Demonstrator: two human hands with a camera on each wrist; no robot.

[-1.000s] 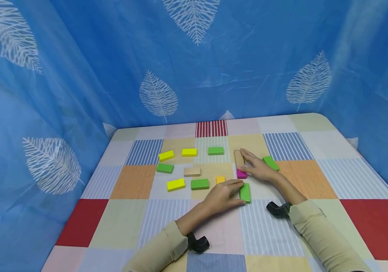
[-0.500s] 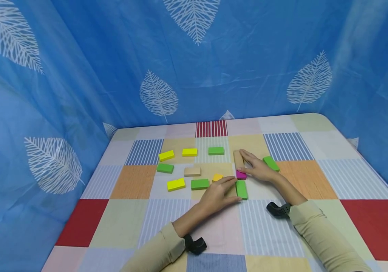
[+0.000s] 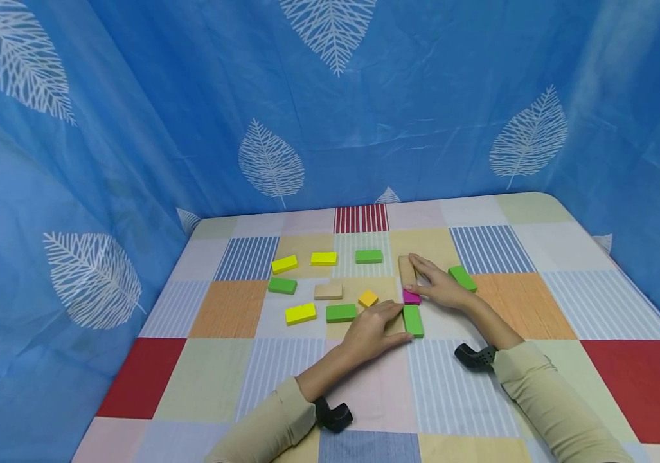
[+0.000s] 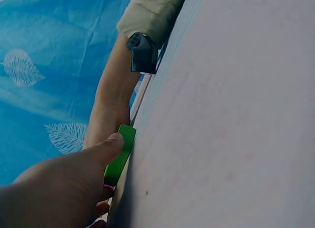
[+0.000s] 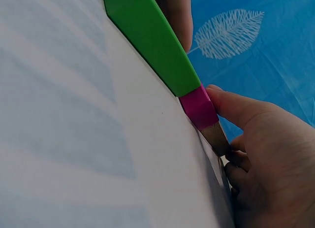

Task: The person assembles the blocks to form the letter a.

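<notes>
In the head view a green block (image 3: 413,321) lies at the near end of a magenta block (image 3: 411,297), and a wooden block (image 3: 407,271) extends beyond the magenta one; the three form a row. My left hand (image 3: 369,332) holds the green block between thumb and fingers, the thumb on its near end, as the left wrist view shows on the green block (image 4: 120,156). My right hand (image 3: 442,286) grips the wooden and magenta blocks from the right. The right wrist view shows the green block (image 5: 152,43) touching the magenta block (image 5: 199,107), with the right thumb against the magenta one.
An orange block (image 3: 367,299) lies just beyond the left hand. Left of it are a green block (image 3: 341,314), a yellow block (image 3: 301,314) and a wooden block (image 3: 328,292). Several more lie farther back; one green block (image 3: 463,278) is behind the right hand. A patchwork cloth (image 3: 364,379) covers the table.
The left hand has moved the green block left and away from me, up to the magenta block. The orange block has shifted left and turned. My right hand stays nearly still.
</notes>
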